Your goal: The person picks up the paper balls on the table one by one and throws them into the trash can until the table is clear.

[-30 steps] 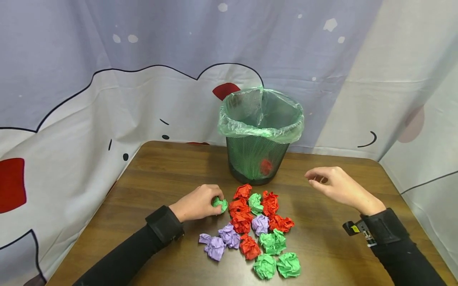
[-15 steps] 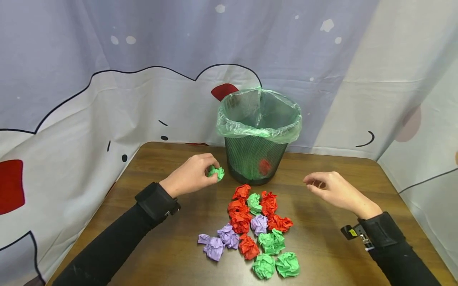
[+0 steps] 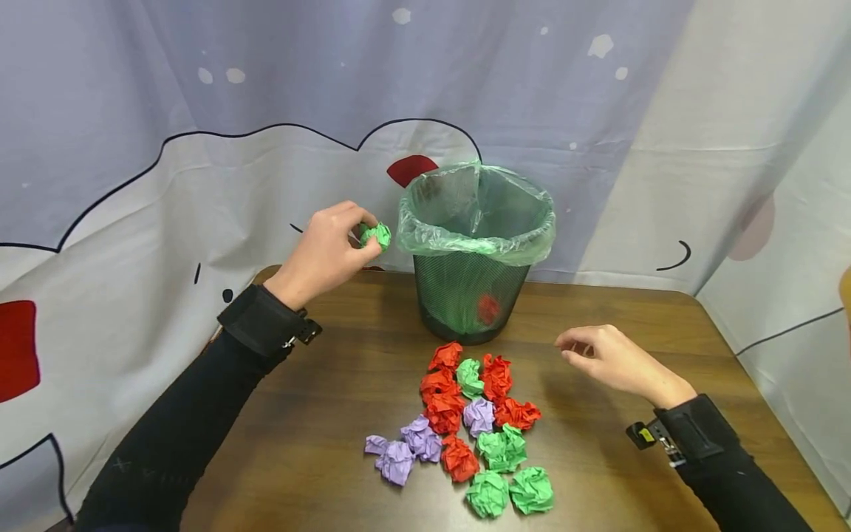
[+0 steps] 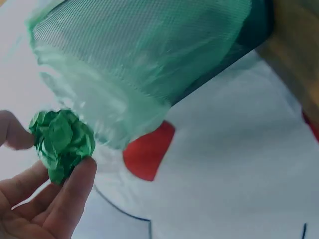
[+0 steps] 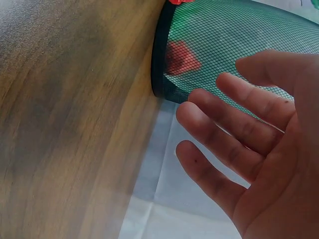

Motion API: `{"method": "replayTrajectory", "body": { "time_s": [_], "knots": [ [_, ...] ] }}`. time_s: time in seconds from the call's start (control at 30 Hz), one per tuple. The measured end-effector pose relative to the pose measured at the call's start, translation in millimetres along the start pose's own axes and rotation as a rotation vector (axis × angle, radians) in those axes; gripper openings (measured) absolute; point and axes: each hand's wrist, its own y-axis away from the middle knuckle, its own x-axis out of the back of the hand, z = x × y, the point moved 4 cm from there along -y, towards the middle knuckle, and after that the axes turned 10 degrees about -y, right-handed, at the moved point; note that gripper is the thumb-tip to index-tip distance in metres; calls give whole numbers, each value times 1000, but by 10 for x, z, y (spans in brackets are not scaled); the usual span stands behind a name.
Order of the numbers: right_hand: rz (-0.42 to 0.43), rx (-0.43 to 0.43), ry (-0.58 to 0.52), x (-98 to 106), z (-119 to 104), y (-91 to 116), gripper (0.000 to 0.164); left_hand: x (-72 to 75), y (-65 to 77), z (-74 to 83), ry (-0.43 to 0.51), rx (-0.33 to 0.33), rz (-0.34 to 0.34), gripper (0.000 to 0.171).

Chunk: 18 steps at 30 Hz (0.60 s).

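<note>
My left hand (image 3: 327, 251) pinches a crumpled green paper ball (image 3: 376, 236) between thumb and fingertips, raised just left of the bin's rim. In the left wrist view the same ball (image 4: 62, 143) overlaps the edge of the green plastic liner (image 4: 99, 94). The mesh wastebasket (image 3: 468, 295) stands at the back of the table, lined with a green bag folded over its rim. Through its mesh a red paper ball (image 3: 488, 309) shows near the bottom. My right hand (image 3: 614, 362) hovers right of the bin, fingers loosely bent and holding nothing; the right wrist view shows its bare palm (image 5: 279, 199).
On the wooden table (image 3: 299, 443), in front of the bin, lies a cluster of crumpled paper balls: several red (image 3: 444, 412), several green (image 3: 501, 448) and a few purple (image 3: 421, 438). A printed curtain (image 3: 266, 192) hangs close behind the table and bin.
My left hand has lifted the green paper ball from beside the cluster, up and away from me to the level of the bin's rim. The right hand stays nearly where it was.
</note>
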Motion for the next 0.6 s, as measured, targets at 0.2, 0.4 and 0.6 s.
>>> {"method": "replayTrajectory", "body": {
  "time_s": [0.2, 0.4, 0.6],
  "knots": [
    [-12, 5, -1, -22, -6, -13, 17, 141, -240, 54, 28, 12, 151, 19],
    [-19, 3, -3, -48, -4, -7, 18, 152, -462, 153, 32, 17, 197, 22],
    [-9, 12, 1, -63, 8, 12, 17, 82, -656, 274, 26, 24, 119, 23]
  ]
}}
